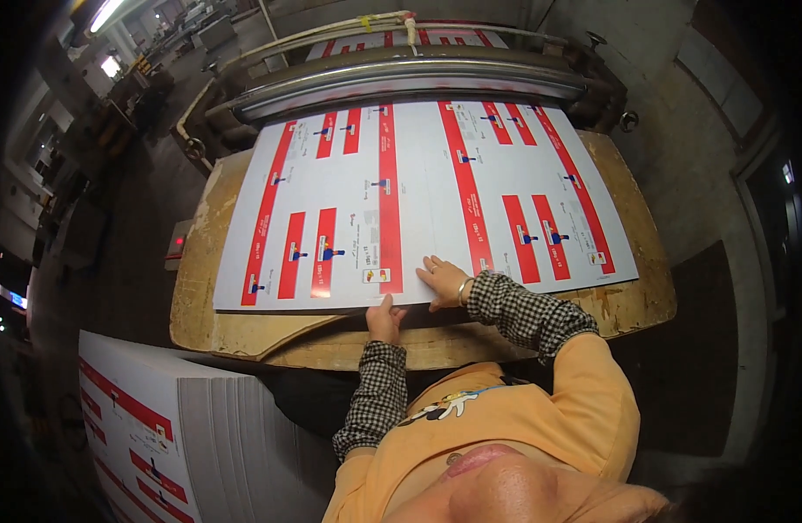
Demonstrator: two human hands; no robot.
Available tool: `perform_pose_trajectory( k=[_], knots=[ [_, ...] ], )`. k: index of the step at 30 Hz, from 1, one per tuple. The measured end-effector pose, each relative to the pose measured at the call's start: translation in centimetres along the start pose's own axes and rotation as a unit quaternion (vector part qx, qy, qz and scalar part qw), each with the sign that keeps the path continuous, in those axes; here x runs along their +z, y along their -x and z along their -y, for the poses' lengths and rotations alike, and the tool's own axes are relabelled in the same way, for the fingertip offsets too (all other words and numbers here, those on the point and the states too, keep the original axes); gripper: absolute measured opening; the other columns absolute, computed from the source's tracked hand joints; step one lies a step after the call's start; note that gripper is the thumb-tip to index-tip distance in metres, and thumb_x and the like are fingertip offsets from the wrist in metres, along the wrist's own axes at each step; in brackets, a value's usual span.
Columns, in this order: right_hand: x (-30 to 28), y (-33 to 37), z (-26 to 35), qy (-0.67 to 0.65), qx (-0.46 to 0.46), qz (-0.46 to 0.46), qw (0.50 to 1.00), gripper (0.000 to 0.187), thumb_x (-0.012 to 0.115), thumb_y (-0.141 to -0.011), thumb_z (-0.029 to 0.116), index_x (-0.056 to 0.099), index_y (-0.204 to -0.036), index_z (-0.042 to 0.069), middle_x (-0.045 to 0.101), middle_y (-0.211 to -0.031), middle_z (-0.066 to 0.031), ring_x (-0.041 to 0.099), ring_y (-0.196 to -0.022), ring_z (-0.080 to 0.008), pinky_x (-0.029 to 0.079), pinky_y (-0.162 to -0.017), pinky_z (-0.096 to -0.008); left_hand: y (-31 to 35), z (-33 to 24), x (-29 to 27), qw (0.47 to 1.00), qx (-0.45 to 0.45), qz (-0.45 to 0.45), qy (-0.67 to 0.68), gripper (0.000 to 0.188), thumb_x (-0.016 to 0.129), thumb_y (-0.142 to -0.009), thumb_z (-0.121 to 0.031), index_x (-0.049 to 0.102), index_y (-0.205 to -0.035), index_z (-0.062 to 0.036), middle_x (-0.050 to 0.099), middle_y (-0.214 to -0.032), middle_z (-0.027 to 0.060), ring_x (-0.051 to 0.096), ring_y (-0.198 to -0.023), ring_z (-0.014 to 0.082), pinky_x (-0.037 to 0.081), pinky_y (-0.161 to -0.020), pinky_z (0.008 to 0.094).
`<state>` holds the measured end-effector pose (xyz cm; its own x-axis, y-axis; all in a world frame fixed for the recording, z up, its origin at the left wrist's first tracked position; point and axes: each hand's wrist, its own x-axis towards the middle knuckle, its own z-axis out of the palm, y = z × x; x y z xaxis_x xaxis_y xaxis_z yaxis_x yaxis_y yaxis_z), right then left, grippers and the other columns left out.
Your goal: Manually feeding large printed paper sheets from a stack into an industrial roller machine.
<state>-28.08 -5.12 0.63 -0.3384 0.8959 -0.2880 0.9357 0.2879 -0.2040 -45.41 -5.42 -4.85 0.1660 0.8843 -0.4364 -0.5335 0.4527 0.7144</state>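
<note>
A large white printed sheet with red bands lies on a worn wooden feed table, its far end at the machine's metal roller. My left hand pinches the sheet's near edge close to the middle, thumb on top and fingers mostly hidden below. Just to its right, my right hand rests on the sheet at the same edge with fingers spread. Checked sleeves cover both forearms, and a bracelet circles the right wrist.
The wooden table has rounded, worn edges. At lower left stands a tall stack of similar printed sheets. A roller machine frame with side knobs spans the far end. A wall rises on the right; more equipment stands at far left.
</note>
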Motion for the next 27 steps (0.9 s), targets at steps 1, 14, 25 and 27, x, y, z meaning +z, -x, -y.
perform_pose_trajectory(
  k=[1, 14, 25, 27],
  knots=[
    [-0.2, 0.0, -0.7, -0.032, -0.017, 0.033, 0.999, 0.081, 0.071, -0.057, 0.039, 0.036, -0.119, -0.001, 0.028, -0.126, -0.0254, 0.024, -0.119, -0.0392, 0.028, -0.097, -0.0368, 0.1, 0.2, -0.2, 1.0, -0.008, 0.018, 0.006, 0.021, 0.052, -0.081, -0.014, 0.049, -0.099, -0.0035, 0.057, -0.083, 0.0064, 0.056, -0.064, 0.015, 0.048, -0.052, 0.0258],
    [-2.7, 1.2, -0.1, -0.204, -0.099, -0.127, 0.966, 0.017, 0.054, -0.075, 0.017, 0.057, -0.086, 0.004, 0.059, -0.079, -0.0143, 0.057, -0.071, -0.03, 0.045, -0.063, -0.0339, -1.7, 2.0, -3.7, 1.0, -0.002, -0.008, 0.02, 0.023, 0.04, -0.077, -0.001, 0.047, -0.095, 0.0108, 0.053, -0.097, 0.0196, 0.056, -0.087, 0.029, 0.048, -0.076, 0.0416],
    [-0.8, -5.6, -3.9, -0.117, 0.16, -0.138, 0.97, 0.04, 0.061, -0.066, 0.034, 0.059, -0.094, 0.005, 0.055, -0.1, -0.0148, 0.048, -0.1, -0.0283, 0.04, -0.082, -0.036, 0.8, 0.2, -0.4, 0.999, -0.027, 0.026, 0.021, 0.024, 0.049, -0.084, -0.021, 0.047, -0.099, -0.0015, 0.056, -0.09, 0.0089, 0.056, -0.072, 0.018, 0.047, -0.062, 0.0306],
    [-0.8, -6.2, -2.9, -0.114, 0.092, -0.096, 0.985, 0.052, 0.063, -0.065, 0.039, 0.054, -0.102, 0.004, 0.049, -0.109, -0.0179, 0.042, -0.106, -0.0308, 0.037, -0.086, -0.0365, 0.1, 0.2, -0.8, 1.0, -0.015, 0.021, 0.018, 0.026, 0.048, -0.085, -0.02, 0.047, -0.101, 0.0, 0.058, -0.092, 0.0108, 0.059, -0.077, 0.0198, 0.049, -0.065, 0.0312]
  ],
)
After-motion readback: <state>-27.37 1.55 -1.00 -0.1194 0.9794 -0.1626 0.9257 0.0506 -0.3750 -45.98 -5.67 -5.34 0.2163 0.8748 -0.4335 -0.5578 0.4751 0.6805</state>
